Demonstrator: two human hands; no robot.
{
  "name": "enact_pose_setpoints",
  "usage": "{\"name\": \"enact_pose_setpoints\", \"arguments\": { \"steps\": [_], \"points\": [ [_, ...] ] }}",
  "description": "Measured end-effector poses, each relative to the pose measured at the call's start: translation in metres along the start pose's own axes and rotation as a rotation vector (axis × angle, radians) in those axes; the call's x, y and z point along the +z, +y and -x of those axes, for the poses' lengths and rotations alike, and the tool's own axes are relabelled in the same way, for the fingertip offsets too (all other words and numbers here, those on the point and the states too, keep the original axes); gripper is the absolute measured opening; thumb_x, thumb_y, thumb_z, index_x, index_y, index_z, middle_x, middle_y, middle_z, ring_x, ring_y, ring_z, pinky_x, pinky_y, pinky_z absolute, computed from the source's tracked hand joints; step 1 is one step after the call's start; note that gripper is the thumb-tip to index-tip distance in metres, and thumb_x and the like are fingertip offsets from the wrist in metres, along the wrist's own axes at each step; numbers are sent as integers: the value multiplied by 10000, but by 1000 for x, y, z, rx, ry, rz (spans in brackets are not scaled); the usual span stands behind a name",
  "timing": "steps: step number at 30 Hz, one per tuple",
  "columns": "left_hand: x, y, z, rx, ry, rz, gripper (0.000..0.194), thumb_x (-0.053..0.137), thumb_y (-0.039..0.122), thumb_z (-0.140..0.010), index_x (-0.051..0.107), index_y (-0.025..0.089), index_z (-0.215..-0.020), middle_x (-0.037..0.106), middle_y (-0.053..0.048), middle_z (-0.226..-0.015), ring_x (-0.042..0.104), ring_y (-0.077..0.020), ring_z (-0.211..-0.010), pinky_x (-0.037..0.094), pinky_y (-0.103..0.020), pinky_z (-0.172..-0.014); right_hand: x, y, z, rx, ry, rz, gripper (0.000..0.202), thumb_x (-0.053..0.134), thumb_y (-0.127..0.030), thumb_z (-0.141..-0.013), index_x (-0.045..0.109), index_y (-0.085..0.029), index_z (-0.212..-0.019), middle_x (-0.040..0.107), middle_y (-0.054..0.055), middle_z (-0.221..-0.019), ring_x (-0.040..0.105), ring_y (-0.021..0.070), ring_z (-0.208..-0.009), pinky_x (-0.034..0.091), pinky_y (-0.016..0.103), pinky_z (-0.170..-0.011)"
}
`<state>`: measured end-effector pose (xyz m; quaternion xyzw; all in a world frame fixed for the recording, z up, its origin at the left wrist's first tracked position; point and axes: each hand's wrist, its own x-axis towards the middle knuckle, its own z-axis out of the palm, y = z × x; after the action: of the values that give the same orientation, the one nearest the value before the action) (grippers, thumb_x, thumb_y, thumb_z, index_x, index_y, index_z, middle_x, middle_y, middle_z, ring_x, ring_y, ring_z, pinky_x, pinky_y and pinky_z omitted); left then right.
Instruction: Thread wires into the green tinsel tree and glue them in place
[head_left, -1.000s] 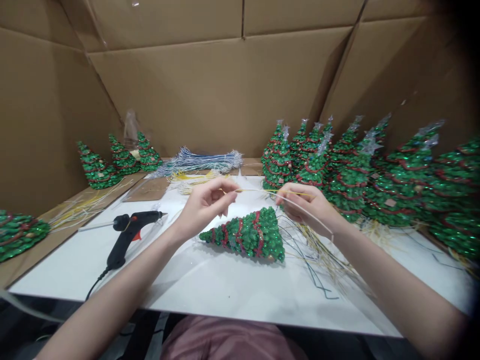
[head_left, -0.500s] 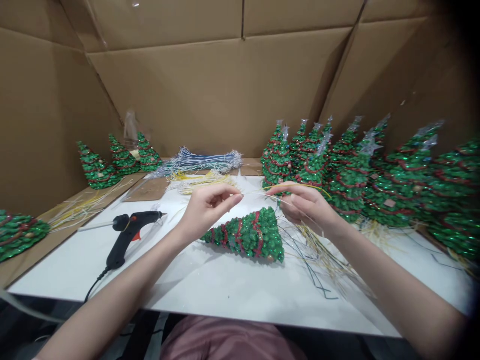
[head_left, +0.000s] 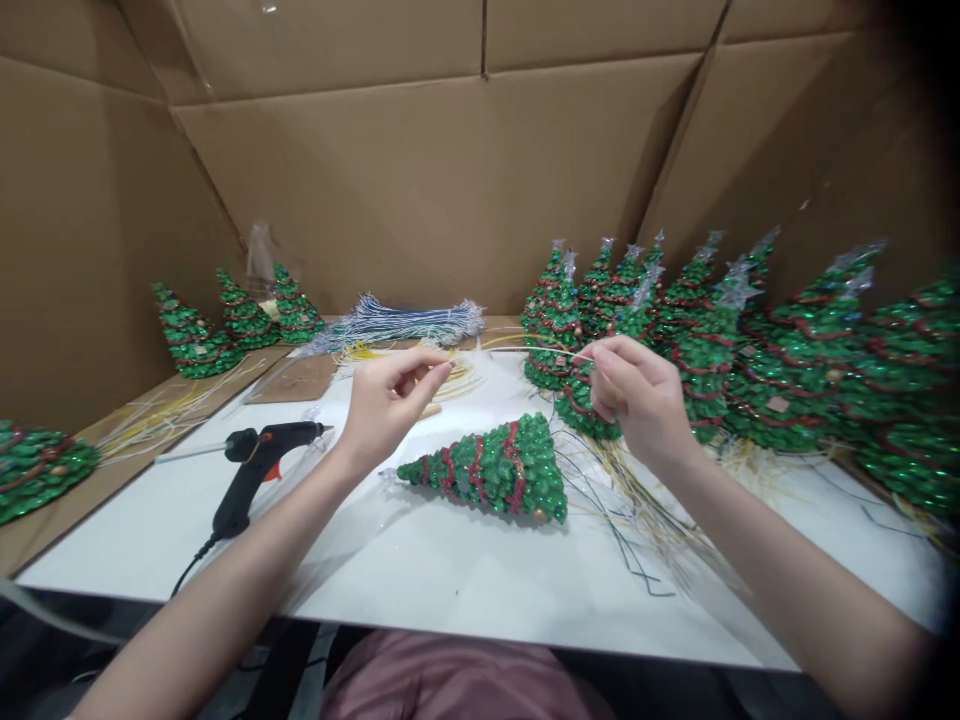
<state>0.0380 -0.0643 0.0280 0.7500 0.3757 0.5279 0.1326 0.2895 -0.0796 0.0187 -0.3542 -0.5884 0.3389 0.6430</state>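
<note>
Thin wires, one white (head_left: 525, 349) and one yellow (head_left: 517, 338), stretch between my hands above the table. The fingertips of my left hand (head_left: 394, 400) are pinched at their left end. At the right end, my right hand (head_left: 637, 395) pinches them between thumb and forefinger, its other fingers curled. Below and between the hands, a green glittery Christmas tree ornament (head_left: 487, 470) with red garlands lies on its side, tip to the left. Dark wires (head_left: 622, 550) trail on the table near its base.
A black hot glue gun (head_left: 255, 470) lies at left. Bundles of blue-white wires (head_left: 412, 318) lie at the back. Several upright trees with stars (head_left: 712, 350) crowd the right side, and more trees (head_left: 191, 335) stand back left. Cardboard walls (head_left: 337, 190) enclose the table (head_left: 420, 590).
My hands have moved apart, the left one leftward and the right one rightward, so a longer stretch of wire shows between them. The lying tree has stayed in place, its tip now uncovered.
</note>
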Motion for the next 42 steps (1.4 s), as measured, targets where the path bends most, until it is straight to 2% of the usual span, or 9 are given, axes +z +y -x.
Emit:
{"name": "enact_pose_setpoints", "arguments": {
  "steps": [3, 10, 16, 20, 23, 26, 33, 38, 42],
  "points": [
    [2, 2, 2, 41, -21, -18, 183, 605, 306, -826, 689, 147, -791, 576, 3, -576, 413, -63, -466, 317, -204, -441, 0, -2, 2, -84, 65, 141, 96, 591, -300, -838, 598, -219, -889, 286, -89, -447, 239, 81, -392, 190, 253, -391],
    [4, 7, 3, 102, -33, -39, 181, 609, 286, -821, 684, 134, -757, 596, -3, -587, 402, -62, -473, 301, -209, -451, 3, -1, 5, -180, -129, 564, 340, 649, -318, -795, 640, -172, -1102, 231, -79, -530, 231, 94, -485, 199, 274, -486],
    [3, 8, 3, 106, -56, -29, 177, 605, 281, -824, 683, 138, -756, 623, -12, -616, 441, -70, -492, 321, -210, -459, 1, 4, 3, -190, -139, 608, 344, 568, -315, -855, 610, -124, -1139, 256, -78, -517, 232, 97, -482, 209, 273, -496],
    [2, 8, 3, 87, -52, 10, 167, 610, 276, -821, 683, 141, -755, 607, -3, -593, 440, -65, -476, 326, -202, -443, -1, 6, 2, -186, -164, 612, 250, 532, -362, -875, 640, -144, -934, 301, -65, -505, 263, 97, -474, 207, 273, -493],
    [1, 7, 3, 49, -44, 56, 163, 614, 284, -819, 684, 144, -774, 601, 0, -587, 487, -71, -483, 359, -195, -445, -2, 6, 1, -150, -171, 570, 292, 494, -418, -890, 586, -165, -776, 368, -43, -528, 309, 97, -478, 212, 272, -485],
    [0, 5, 3, 30, -30, 59, 164, 615, 293, -819, 683, 151, -775, 610, -7, -615, 506, -78, -505, 380, -203, -467, -2, 5, 1, -96, -171, 505, 339, 482, -446, -894, 505, -183, -681, 356, -43, -536, 294, 92, -472, 197, 271, -471],
    [-2, 4, 0, 30, -48, 20, 166, 595, 292, -830, 687, 154, -819, 566, 6, -591, 453, -78, -511, 347, -215, -476, -1, 5, 1, -89, -242, 455, 389, 453, -461, -910, 406, -196, -629, 328, -39, -571, 301, 97, -510, 221, 272, -492],
    [0, 4, -1, 76, -94, -4, 160, 579, 287, -845, 682, 165, -857, 570, 13, -588, 470, -77, -527, 374, -210, -506, 0, 2, 2, -112, -263, 481, 396, 457, -481, -903, 416, -193, -635, 309, -40, -577, 284, 101, -525, 219, 269, -492],
    [2, 4, -1, 47, -82, 9, 157, 593, 298, -835, 676, 166, -817, 583, 9, -588, 479, -72, -509, 375, -194, -472, 0, 1, 2, -100, -263, 445, 406, 460, -477, -906, 401, -194, -621, 323, -38, -579, 295, 98, -523, 228, 269, -493]
  ]
}}
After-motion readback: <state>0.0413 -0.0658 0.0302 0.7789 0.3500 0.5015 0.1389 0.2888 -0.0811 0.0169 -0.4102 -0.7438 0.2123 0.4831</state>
